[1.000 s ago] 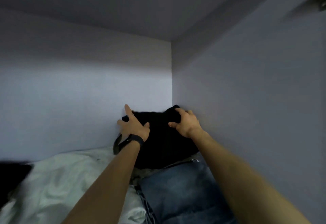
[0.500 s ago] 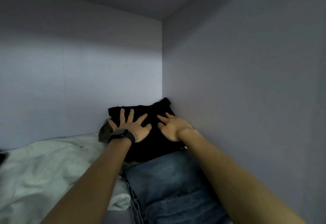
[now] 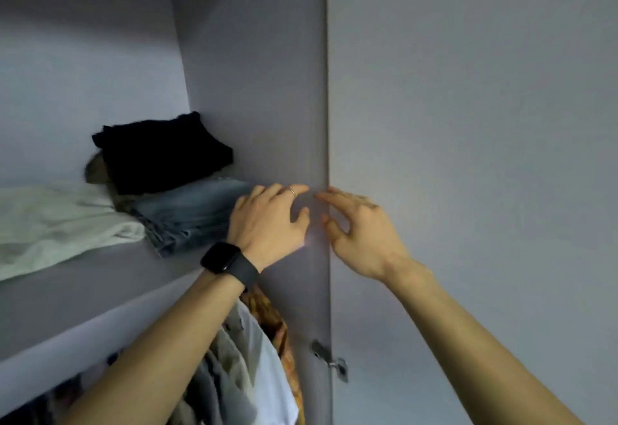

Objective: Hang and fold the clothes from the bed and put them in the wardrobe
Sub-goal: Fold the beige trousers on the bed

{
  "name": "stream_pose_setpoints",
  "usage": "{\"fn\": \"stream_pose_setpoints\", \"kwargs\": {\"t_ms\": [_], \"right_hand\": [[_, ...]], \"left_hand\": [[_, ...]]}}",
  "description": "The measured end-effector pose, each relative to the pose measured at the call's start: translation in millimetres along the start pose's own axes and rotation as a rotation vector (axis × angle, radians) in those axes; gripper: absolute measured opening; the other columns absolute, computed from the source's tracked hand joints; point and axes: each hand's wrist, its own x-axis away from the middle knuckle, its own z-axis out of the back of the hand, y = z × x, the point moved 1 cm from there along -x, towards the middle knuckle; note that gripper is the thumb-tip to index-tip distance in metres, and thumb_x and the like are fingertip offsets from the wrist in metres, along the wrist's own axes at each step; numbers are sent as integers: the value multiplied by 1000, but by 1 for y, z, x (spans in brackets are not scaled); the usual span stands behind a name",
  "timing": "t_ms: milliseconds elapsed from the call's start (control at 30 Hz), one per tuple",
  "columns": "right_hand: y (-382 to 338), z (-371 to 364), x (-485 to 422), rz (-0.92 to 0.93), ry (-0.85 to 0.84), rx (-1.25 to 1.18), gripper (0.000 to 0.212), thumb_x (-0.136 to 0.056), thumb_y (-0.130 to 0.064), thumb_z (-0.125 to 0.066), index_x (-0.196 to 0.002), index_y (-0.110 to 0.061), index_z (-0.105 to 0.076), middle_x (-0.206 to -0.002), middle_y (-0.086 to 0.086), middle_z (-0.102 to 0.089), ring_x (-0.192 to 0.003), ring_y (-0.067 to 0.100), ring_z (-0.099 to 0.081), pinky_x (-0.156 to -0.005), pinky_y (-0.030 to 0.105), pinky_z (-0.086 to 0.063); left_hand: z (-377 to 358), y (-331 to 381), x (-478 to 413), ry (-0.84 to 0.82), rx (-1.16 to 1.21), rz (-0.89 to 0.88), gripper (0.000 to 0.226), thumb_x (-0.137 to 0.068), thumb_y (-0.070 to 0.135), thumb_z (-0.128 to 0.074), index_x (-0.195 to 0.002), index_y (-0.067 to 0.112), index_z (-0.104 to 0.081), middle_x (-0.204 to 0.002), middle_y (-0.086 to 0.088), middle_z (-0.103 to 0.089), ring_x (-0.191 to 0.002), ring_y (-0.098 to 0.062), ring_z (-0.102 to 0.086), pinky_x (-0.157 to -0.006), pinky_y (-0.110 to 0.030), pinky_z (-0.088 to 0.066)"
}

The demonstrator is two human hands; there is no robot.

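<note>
On shelf (image 3: 83, 290): black garment (image 3: 160, 153) atop folded jeans (image 3: 194, 210).

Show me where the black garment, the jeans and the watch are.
black garment (image 3: 160, 153), head view, middle of its folded front.
jeans (image 3: 197, 207), head view, top folded layer.
watch (image 3: 221, 257), head view, its dark screen.

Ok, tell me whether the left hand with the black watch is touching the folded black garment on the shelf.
Apart. The head view shows the left hand clear of the folded black garment, with folded blue jeans showing between them.
</note>
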Motion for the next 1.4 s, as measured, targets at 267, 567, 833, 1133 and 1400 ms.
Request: {"fn": "stream_pose_setpoints", "kwargs": {"t_ms": [267,567,833,1133,1400], "right_hand": [[88,143,376,-501,251,144,34,-94,-12,-66,-126,-22,-70,-127,-7,-68,-117,10,-57,-101,19,-41],[116,281,687,-1205,329,551,36,-96,-22,-62,-131,-27,-65,-134,-7,-64,-119,26,-57,-99,34,-45],[132,347,869,-1738,462,682,46,-97,-30,-59,-143,-28,-54,-145,-5,-55,-133,23,-49,-110,28,-33],[229,369,1074,-2255,526,593,58,-101,-44,-46,-155,-34,-30,-163,-5,-29,-146,22,-29,-116,33,-29],[297,283,1302,-2558,348,275,65,-101,-60,-28,-158,-44,-1,-169,-1,9,-155,35,6,-122,56,-13]], "left_hand": [[-69,285,221,-318,335,-441,35,-86,48,-43,-111,40,-66,-99,18,-71,-92,-15,-67,-65,-28,-50],[-126,605,363,-732,546,-953,26,-93,42,-49,-111,37,-66,-111,13,-70,-100,-18,-65,-72,-29,-50],[-151,824,461,-895,540,-1347,39,-96,40,-41,-131,35,-58,-129,5,-63,-118,-22,-57,-93,-35,-46],[-229,1074,601,-860,484,-1742,47,-96,41,-44,-143,33,-45,-142,4,-48,-134,-20,-40,-108,-38,-32],[-294,1190,821,-495,473,-2127,60,-98,42,-44,-154,31,-24,-164,-6,-12,-152,-23,-4,-121,-48,-9]]}}
